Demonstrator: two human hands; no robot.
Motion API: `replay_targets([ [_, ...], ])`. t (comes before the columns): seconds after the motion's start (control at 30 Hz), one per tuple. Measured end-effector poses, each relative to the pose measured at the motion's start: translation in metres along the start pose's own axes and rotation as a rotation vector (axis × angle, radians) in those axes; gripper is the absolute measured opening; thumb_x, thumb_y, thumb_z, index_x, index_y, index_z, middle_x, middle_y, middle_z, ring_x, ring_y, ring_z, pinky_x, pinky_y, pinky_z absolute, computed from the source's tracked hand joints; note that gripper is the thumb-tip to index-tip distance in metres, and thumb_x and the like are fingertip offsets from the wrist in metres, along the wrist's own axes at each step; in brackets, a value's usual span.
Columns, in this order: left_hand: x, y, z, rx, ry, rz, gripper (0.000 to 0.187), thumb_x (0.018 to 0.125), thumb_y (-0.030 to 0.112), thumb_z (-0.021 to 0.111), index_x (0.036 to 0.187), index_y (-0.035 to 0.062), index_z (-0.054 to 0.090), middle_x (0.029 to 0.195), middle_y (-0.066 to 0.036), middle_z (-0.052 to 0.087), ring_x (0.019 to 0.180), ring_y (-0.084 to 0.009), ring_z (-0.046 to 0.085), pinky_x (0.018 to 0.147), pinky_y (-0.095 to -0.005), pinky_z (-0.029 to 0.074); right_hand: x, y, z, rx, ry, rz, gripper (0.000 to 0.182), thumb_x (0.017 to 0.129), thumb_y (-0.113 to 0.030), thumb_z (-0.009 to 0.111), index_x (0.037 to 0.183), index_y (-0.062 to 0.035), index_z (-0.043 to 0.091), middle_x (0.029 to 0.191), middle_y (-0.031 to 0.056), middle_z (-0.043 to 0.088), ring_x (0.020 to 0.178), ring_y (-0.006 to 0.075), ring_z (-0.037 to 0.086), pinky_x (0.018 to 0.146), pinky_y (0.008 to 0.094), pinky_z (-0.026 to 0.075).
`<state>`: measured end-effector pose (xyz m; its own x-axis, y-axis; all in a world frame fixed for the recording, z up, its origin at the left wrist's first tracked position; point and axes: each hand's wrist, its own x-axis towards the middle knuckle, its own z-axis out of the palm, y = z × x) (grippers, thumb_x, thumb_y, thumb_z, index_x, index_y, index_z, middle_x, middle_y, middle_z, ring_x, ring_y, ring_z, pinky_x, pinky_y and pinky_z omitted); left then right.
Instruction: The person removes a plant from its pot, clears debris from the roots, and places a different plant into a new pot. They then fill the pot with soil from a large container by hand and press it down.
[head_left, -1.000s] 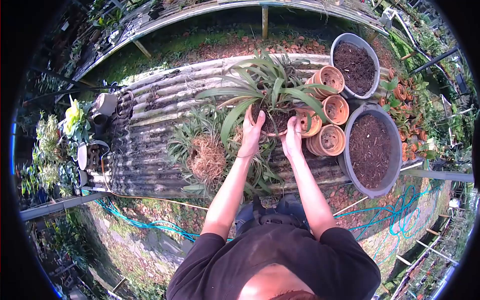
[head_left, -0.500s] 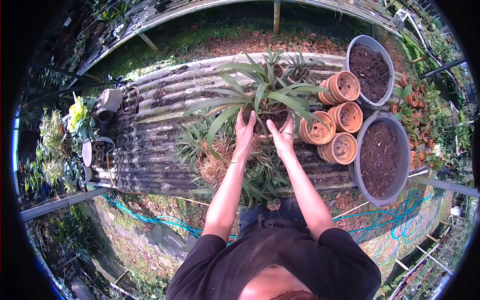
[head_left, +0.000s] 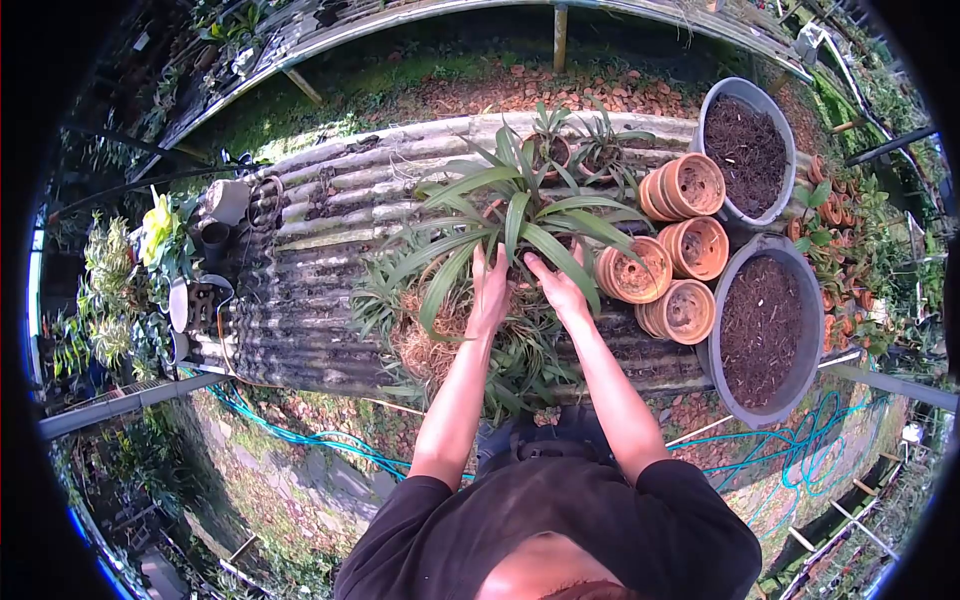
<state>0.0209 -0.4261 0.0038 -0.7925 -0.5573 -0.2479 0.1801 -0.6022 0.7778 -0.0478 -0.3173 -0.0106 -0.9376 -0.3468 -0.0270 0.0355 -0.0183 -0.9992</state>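
Note:
A large plant with long strap-like green leaves [head_left: 518, 215] stands in front of me over the corrugated bench. My left hand [head_left: 488, 295] grips its base from the left, fingers pointing away from me and partly covered by leaves. On the opposite side, my right hand [head_left: 562, 292] holds the base with the thumb toward the middle. The leaves hide most of what lies between the palms. Below my wrists spreads a heap of leafy plants [head_left: 530, 360], with a brown fibrous root mass [head_left: 430, 345] at its left. Two smaller potted plants [head_left: 550, 150] sit just beyond.
Stacked terracotta pots [head_left: 640, 270] stand right of my right hand. Farther right are two grey tubs [head_left: 817, 325] of dark potting mix. Corrugated sheeting [head_left: 320, 240] covers the bench, with a yellow-green plant [head_left: 158, 235] at its left end. Blue hose [head_left: 800, 450] lies on the ground.
The long-leaved plant has shifted slightly left and turned more upright, so its leaves now cover the soil that showed between my hands. Both hands remain at its base.

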Motion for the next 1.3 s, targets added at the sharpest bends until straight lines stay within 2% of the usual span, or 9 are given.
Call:
replay_targets([
  [0.17, 0.048, 0.003, -0.036, -0.085, -0.096, -0.029, 0.062, 0.101, 0.023, 0.062, 0.153, 0.0108, 0.031, 0.138, -0.008, 0.055, 0.120, -0.0205, 0.059, 0.099, -0.0370, 0.053, 0.011, -0.001, 0.000, 0.068, -0.179, 0.040, 0.113, 0.080, -0.033, 0.087, 0.160, -0.0074, 0.011, 0.154, 0.0204, 0.037, 0.141, 0.0296, 0.039, 0.111, 0.0441, 0.038],
  [0.27, 0.095, 0.005, -0.071, -0.087, -0.100, -0.087, 0.059, 0.101, 0.027, 0.063, 0.151, 0.0113, 0.035, 0.139, -0.008, 0.055, 0.121, -0.0209, 0.059, 0.100, -0.0390, 0.053, 0.020, -0.023, -0.016, 0.055, -0.292, 0.310, 0.110, 0.081, -0.034, 0.086, 0.160, -0.0075, 0.014, 0.160, 0.0222, 0.030, 0.146, 0.0345, 0.035, 0.112, 0.0494, 0.038],
  [0.33, 0.122, 0.020, -0.079, -0.096, -0.094, -0.108, 0.052, 0.101, 0.026, 0.062, 0.147, 0.0129, 0.041, 0.133, -0.006, 0.059, 0.115, -0.0191, 0.062, 0.094, -0.0376, 0.057, 0.023, 0.000, -0.036, 0.086, -0.320, 0.305, 0.087, 0.086, -0.031, 0.082, 0.152, -0.0032, 0.032, 0.154, 0.0231, 0.040, 0.140, 0.0359, 0.044, 0.109, 0.0486, 0.043],
  [0.47, 0.193, 0.031, -0.106, -0.060, -0.090, -0.162, 0.043, 0.100, 0.022, 0.064, 0.140, 0.0116, 0.049, 0.120, -0.006, 0.066, 0.105, -0.0197, 0.067, 0.089, -0.0407, 0.059, 0.008, 0.062, -0.075, -0.096, -0.118, 0.287, 0.016, 0.097, -0.013, 0.066, 0.105, -0.0016, 0.072, 0.099, 0.0033, 0.073, 0.091, 0.0116, 0.066, 0.085, 0.0292, 0.052],
  [0.67, 0.283, 0.011, -0.148, -0.045, -0.027, -0.297, 0.022, 0.098, 0.021, 0.068, 0.115, 0.0093, 0.061, 0.101, -0.003, 0.069, 0.088, -0.0190, 0.070, 0.077, -0.0458, 0.062, -0.031, 0.111, -0.104, -0.121, -0.204, 0.414, 0.025, 0.101, -0.023, 0.063, 0.111, -0.0005, 0.070, 0.107, 0.0044, 0.072, 0.094, 0.0116, 0.067, 0.080, 0.0266, 0.053],
  [0.77, 0.345, -0.028, -0.204, -0.033, -0.075, -0.343, 0.036, 0.101, 0.025, 0.061, 0.134, 0.0120, 0.054, 0.132, -0.011, 0.062, 0.114, -0.0309, 0.065, 0.085, -0.0672, 0.057, -0.046, 0.124, -0.111, -0.119, -0.144, 0.510, 0.024, 0.100, -0.018, 0.064, 0.118, -0.0007, 0.066, 0.108, 0.0041, 0.072, 0.094, 0.0105, 0.067, 0.082, 0.0254, 0.052],
  [0.87, 0.354, -0.018, -0.176, -0.044, 0.047, -0.417, 0.016, 0.099, 0.020, 0.067, 0.109, 0.0084, 0.063, 0.092, -0.001, 0.069, 0.081, -0.0161, 0.069, 0.075, -0.0385, 0.062, -0.057, 0.143, -0.123, -0.134, -0.095, 0.534, 0.024, 0.099, -0.014, 0.064, 0.118, -0.0003, 0.065, 0.107, 0.0042, 0.071, 0.093, 0.0101, 0.067, 0.081, 0.0247, 0.051],
  [1.17, 0.404, -0.074, -0.195, 0.110, -0.037, -0.468, 0.036, 0.099, 0.019, 0.065, 0.133, 0.0077, 0.060, 0.114, -0.005, 0.071, 0.092, -0.0167, 0.071, 0.081, -0.0344, 0.063, -0.078, 0.177, -0.139, -0.152, -0.045, 0.649, 0.019, 0.100, -0.013, 0.062, 0.115, -0.0013, 0.065, 0.105, 0.0037, 0.071, 0.091, 0.0091, 0.066, 0.078, 0.0249, 0.051],
  [1.3, 0.424, -0.100, -0.204, 0.191, -0.061, -0.495, 0.031, 0.097, 0.019, 0.068, 0.126, 0.0082, 0.066, 0.108, -0.004, 0.073, 0.090, -0.0161, 0.072, 0.078, -0.0339, 0.063, -0.084, 0.184, -0.140, -0.195, -0.063, 0.678, 0.019, 0.101, -0.014, 0.060, 0.115, -0.0009, 0.064, 0.104, 0.0035, 0.070, 0.091, 0.0090, 0.065, 0.077, 0.0250, 0.051],
])
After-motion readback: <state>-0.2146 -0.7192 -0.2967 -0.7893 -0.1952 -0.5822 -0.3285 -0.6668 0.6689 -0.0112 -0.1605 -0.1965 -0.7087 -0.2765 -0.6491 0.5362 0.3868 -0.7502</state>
